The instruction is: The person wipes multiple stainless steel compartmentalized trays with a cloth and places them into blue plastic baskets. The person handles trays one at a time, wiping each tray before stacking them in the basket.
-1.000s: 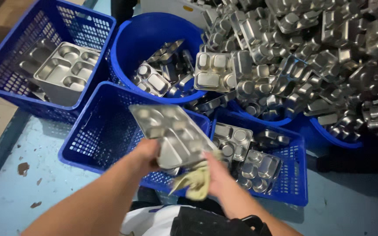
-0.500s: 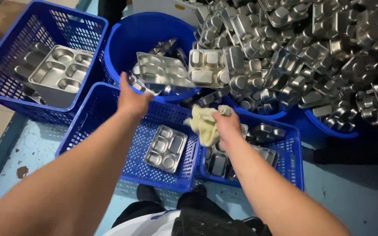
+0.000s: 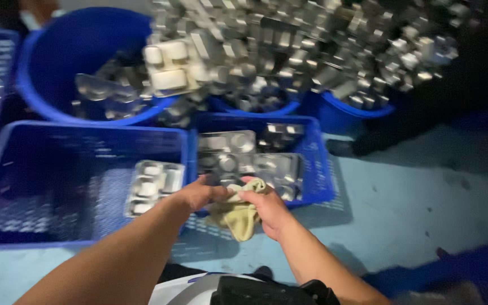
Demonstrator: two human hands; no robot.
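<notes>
Both hands, left hand (image 3: 199,195) and right hand (image 3: 266,206), pinched a yellowish cloth (image 3: 238,217) in their grip above blue crates: the left crate (image 3: 40,169) held one steel tray (image 3: 155,186), the right crate (image 3: 317,169) several.

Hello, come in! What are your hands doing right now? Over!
Left hand and right hand both gripping the yellow cloth. One metal tray lying in the blue crate below. Nothing between hands and trays.
</notes>
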